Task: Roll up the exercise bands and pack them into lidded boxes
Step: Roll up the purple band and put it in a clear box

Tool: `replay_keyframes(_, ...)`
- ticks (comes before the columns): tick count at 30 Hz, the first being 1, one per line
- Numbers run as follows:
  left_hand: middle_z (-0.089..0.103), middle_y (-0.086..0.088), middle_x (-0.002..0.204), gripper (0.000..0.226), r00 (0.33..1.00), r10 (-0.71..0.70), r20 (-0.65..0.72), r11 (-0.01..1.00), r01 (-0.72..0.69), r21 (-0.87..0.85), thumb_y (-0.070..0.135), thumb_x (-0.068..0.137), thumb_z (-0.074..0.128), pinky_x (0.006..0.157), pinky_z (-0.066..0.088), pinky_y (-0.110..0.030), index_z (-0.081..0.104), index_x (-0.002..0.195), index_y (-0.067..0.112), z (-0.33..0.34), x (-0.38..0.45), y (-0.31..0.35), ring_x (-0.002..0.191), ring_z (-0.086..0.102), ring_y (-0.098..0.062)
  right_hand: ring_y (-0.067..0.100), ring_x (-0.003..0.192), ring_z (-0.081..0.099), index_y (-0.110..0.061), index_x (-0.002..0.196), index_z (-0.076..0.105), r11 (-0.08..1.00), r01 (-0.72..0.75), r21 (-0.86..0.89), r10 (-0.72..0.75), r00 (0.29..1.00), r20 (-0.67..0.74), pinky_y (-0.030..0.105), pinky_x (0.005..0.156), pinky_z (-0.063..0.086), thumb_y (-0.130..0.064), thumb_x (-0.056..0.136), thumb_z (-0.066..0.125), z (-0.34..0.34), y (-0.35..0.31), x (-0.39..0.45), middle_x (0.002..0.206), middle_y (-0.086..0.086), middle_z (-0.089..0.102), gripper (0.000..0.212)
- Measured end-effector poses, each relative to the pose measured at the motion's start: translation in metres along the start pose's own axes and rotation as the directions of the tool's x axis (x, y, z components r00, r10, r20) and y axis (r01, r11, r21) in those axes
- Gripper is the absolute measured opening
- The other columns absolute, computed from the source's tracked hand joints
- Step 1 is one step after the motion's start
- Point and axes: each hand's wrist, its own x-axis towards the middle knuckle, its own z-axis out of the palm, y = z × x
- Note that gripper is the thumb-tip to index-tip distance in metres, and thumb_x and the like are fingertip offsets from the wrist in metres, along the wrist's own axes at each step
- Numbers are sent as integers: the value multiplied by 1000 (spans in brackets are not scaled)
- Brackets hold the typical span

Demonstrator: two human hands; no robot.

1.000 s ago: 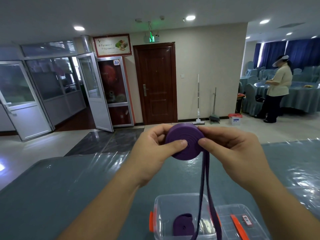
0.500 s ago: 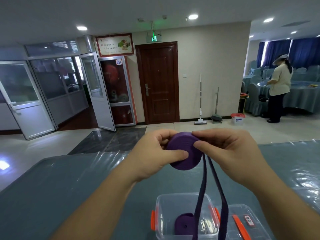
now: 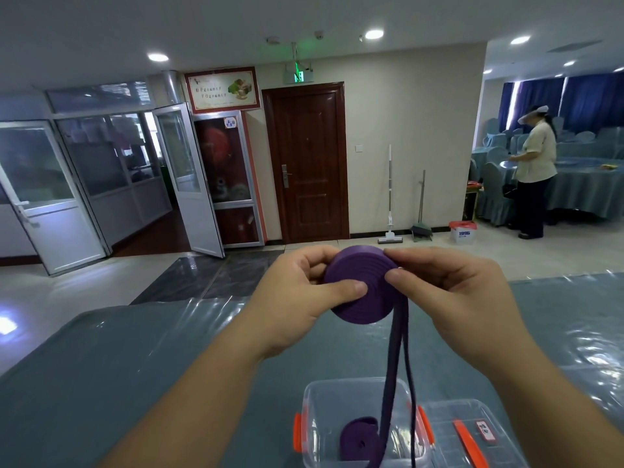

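Observation:
A purple exercise band (image 3: 358,285) is wound into a thick coil held up over the table. My left hand (image 3: 297,295) grips the coil from the left, thumb across its face. My right hand (image 3: 445,292) pinches the coil's right edge where the loose tail (image 3: 395,383) leaves it. The tail hangs as two strands down into a clear plastic box (image 3: 337,393) with orange latches. A second rolled purple band (image 3: 359,437) lies inside that box.
The box's clear lid (image 3: 472,434) with an orange latch lies to its right on the grey-blue, plastic-covered table (image 3: 135,366). Beyond are a tiled floor, a brown door, a mop and a dustpan. A person (image 3: 535,177) stands at a far table on the right.
The coil has been turned a little and grown by a wrap, and both hands have shifted slightly around it. The hanging tail has swung a little.

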Motion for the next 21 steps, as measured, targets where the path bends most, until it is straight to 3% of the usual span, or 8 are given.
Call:
replay_keyframes(5, 79, -8, 108, 35, 998, 10, -58, 995, -16, -101, 6, 86, 81, 89, 60, -39, 72, 117, 18, 6, -1, -10, 101, 76, -26, 10, 103, 77, -23, 113, 76, 999, -7, 46, 6, 1000, 16, 20, 88, 59, -15, 79, 72, -2, -1, 2, 106, -9, 81, 35)
replay_keyframes(10, 80, -2, 108, 43, 1000, 19, 17, 999, -20, 31, 9, 83, 84, 90, 63, -37, 72, 122, 22, -1, 1, -3, 102, 77, -20, 10, 99, 78, -21, 111, 76, 999, -23, 38, 22, 999, 27, 21, 86, 61, -15, 79, 73, -1, -1, 2, 103, -9, 82, 33)
replay_keyframes(15, 79, -11, 109, 41, 997, 4, -74, 979, -19, -205, 14, 75, 87, 92, 61, -44, 74, 114, 19, 5, -1, -8, 103, 76, -30, 17, 104, 77, -19, 116, 75, 989, -36, 140, 39, 999, -20, 27, 90, 61, -14, 79, 73, 0, 2, 1, 108, -2, 81, 38)
replay_keyframes(18, 80, -5, 106, 37, 1000, 15, -23, 998, -16, -61, 3, 85, 81, 85, 61, -32, 72, 117, 19, 1, -1, -6, 98, 77, -22, 15, 106, 76, -20, 116, 76, 997, -46, 61, 44, 998, 47, 27, 92, 61, -14, 80, 74, -1, 0, 1, 109, -5, 81, 36)
replay_keyframes(21, 81, -3, 105, 37, 1000, 21, -1, 999, -21, -25, 7, 83, 82, 84, 62, -32, 74, 116, 20, -4, -1, -1, 98, 77, -20, 14, 103, 77, -18, 114, 76, 995, -55, 88, 50, 997, 54, 23, 89, 61, -12, 79, 73, 1, -1, 1, 106, -5, 82, 35)
